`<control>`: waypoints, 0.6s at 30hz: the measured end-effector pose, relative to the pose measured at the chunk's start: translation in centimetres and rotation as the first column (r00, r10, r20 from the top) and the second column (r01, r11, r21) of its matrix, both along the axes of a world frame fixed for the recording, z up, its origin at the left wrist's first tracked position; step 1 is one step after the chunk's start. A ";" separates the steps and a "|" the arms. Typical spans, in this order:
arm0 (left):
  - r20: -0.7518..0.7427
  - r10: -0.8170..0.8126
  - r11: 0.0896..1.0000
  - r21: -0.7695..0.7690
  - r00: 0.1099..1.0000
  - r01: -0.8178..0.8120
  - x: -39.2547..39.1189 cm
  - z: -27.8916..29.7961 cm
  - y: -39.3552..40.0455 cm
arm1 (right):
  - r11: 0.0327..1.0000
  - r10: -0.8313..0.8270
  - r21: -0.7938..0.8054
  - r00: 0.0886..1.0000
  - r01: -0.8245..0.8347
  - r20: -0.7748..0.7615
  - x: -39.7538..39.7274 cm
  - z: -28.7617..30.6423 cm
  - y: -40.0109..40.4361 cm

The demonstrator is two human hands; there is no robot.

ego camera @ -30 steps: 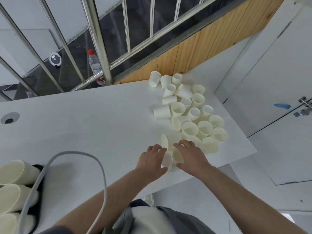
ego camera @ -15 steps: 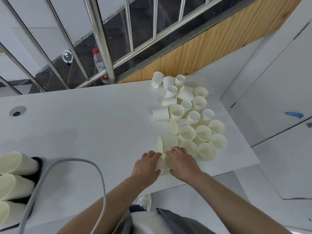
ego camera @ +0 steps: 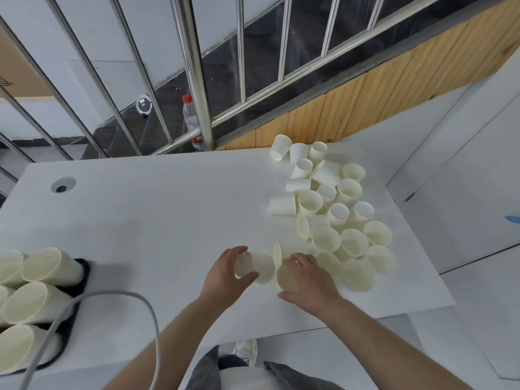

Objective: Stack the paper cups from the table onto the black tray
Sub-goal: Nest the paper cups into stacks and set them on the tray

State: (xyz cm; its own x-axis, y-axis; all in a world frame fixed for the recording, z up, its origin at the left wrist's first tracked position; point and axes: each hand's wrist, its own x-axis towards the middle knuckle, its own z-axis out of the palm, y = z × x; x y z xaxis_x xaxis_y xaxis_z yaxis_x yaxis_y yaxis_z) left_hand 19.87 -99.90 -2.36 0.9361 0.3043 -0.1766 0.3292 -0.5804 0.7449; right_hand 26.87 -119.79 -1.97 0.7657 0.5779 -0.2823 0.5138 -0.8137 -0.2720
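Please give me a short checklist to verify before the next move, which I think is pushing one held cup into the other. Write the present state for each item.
1. Left hand grips a paper cup: ok.
2. Right hand grips a second cup: ok.
3. The two cups are lined up to nest: cannot tell.
4. Loose cups remain on the table: ok.
5. Black tray has free room among its stacks: cannot tell.
6. Grey cable is clear of the way to the tray: not ok.

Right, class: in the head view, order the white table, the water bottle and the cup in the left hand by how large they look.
1. Table, largest.
2 and 3. Water bottle and cup: similar, and the cup sits much nearer the camera, so unranked.
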 end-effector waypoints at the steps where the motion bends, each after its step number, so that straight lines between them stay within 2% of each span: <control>1: 0.011 0.015 1.000 -0.015 1.000 -0.015 0.0 0.0 0.1 | 1.000 -0.017 0.026 1.000 0.016 0.021 0.0 0.1 -0.1; 4: 0.048 0.094 0.986 -0.144 0.994 -0.086 0.4 0.0 0.5 | 0.967 -0.139 0.217 0.990 0.136 -0.001 0.6 0.5 -0.1; 7: 0.073 0.144 0.949 -0.291 0.987 -0.118 1.0 0.5 0.3 | 0.819 -0.302 0.413 0.911 0.399 -0.280 1.4 1.1 0.7; 9: 0.082 0.137 0.937 -0.333 0.987 -0.102 1.4 0.8 0.1 | 0.739 -0.302 0.450 0.844 0.501 -0.443 1.9 1.4 1.2; 12: 0.071 0.106 0.934 -0.351 0.992 -0.074 1.6 0.7 -0.1 | 0.679 -0.276 0.472 0.791 0.562 -0.546 2.1 1.9 1.6; 14: 0.061 0.062 0.962 -0.270 0.996 -0.043 1.6 0.4 0.0 | 0.682 -0.254 0.492 0.806 0.541 -0.534 2.0 2.0 1.6; 15: 0.058 0.025 0.980 -0.196 0.998 -0.013 1.6 0.3 0.0 | 0.714 -0.235 0.499 0.840 0.490 -0.489 2.0 2.0 1.6; 18: 0.039 -0.079 0.997 -0.024 0.996 0.080 1.9 0.5 -0.2 | 0.864 -0.069 0.470 0.968 0.179 -0.242 1.9 2.0 1.6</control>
